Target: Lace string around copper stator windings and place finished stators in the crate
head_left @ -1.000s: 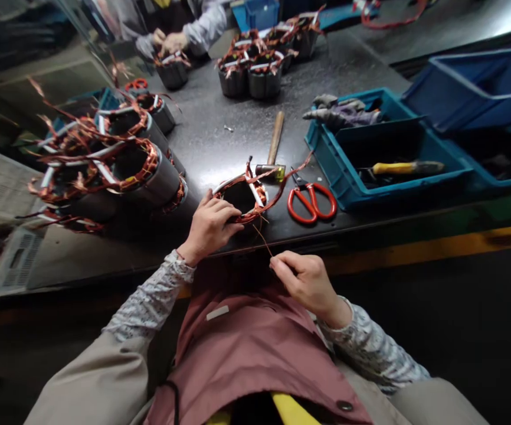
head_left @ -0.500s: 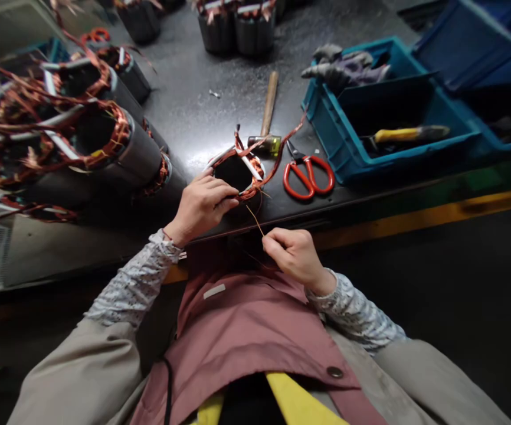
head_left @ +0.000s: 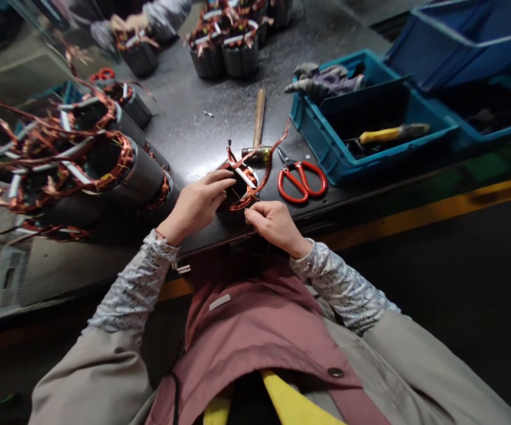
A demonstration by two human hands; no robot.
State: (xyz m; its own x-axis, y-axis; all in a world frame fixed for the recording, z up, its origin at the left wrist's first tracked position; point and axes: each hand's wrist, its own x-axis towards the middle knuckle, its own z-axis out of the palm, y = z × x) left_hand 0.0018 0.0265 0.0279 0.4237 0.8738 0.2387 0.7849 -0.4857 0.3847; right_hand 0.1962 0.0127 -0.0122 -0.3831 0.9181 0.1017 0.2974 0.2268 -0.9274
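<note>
A motor stator (head_left: pixel 252 179) with copper windings and white insulating sleeves stands near the bench's front edge, its open bore facing up. My left hand (head_left: pixel 197 203) reaches over the left side of its rim. The fingers are stretched out over the bore and the thumb is apart below them; I see nothing held in it. At the front right of the winding, my right hand (head_left: pixel 275 223) is closed in a pinch on a thin yellowish cord, mostly hidden by the fingers. A braided copper lead (head_left: pixel 269 162) rises from the stator toward the right.
Red-handled scissors (head_left: pixel 302 181) and a wooden-handled hammer (head_left: pixel 259 118) lie beyond the stator. A teal bin (head_left: pixel 348 162) at right holds a yellow-handled tool (head_left: pixel 383 135) and gloves (head_left: pixel 326 81). Several wound stators (head_left: pixel 136 177) crowd the left. Across the bench, another person's hands (head_left: pixel 130 23) touch a stator.
My right hand has moved up and left to the winding's rim, shortening the visible cord. My left fingers have lifted from the front rim and extended over the bore. The view has shifted.
</note>
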